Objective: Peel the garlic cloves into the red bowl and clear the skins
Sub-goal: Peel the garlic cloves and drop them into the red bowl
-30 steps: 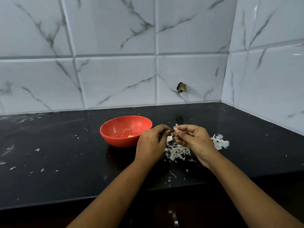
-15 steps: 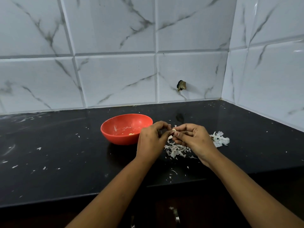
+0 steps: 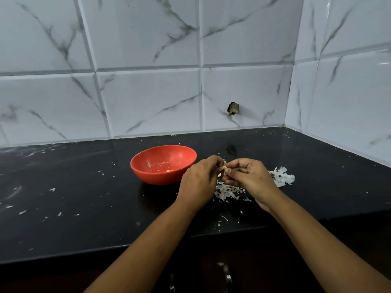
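A red bowl [image 3: 164, 163] stands on the black counter [image 3: 74, 197], with a small pale piece lying at its bottom. Just right of the bowl, my left hand [image 3: 201, 182] and my right hand [image 3: 247, 176] meet above the counter. Between their fingertips they pinch a small pale garlic clove [image 3: 223, 167]; most of it is hidden by the fingers. Below the hands lies a heap of white garlic skins [image 3: 227, 191]. A second clump of skins [image 3: 282, 176] lies to the right of my right hand.
White flecks of skin are scattered over the counter's left half and near its front edge [image 3: 220, 224]. Marble-look tiled walls close the back and right side, with a small dark fitting [image 3: 233, 108] on the back wall. Metal cabinet handles [image 3: 227, 273] show below the counter.
The view has shifted slightly; both hands stay together right of the bowl, fingers working on the clove. The bowl and skin heaps have not moved.
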`<state>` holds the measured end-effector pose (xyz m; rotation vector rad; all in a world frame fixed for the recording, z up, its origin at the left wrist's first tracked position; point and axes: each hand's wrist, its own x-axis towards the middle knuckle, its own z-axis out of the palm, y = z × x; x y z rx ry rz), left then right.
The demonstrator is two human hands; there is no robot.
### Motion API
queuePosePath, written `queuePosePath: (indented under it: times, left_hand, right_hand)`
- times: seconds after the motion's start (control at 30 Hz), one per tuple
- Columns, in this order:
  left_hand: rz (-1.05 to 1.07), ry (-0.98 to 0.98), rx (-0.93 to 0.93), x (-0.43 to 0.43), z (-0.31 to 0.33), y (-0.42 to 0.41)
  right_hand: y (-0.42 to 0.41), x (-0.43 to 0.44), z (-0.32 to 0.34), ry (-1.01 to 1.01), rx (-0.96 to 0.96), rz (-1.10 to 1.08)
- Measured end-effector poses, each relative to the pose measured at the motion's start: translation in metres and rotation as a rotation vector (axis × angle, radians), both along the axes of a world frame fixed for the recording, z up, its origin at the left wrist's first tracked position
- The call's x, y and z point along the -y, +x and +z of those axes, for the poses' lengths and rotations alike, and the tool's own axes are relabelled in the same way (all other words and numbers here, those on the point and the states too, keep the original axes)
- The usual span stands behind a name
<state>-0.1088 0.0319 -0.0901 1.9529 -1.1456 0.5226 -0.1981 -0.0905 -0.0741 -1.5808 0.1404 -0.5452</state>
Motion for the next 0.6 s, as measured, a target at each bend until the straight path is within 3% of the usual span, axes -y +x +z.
queuePosePath:
  times: [0.3, 0.6]
  left_hand:
    - [0.005, -0.062, 0.02, 0.001, -0.001, -0.002]
    - [-0.034, -0.082, -0.05, 0.001, -0.002, 0.002]
  right_hand:
    - [-0.001, 0.01, 0.007, 0.271, 0.119, -0.136]
    - [-0.002, 0.007, 0.002, 0.103, 0.045, -0.067]
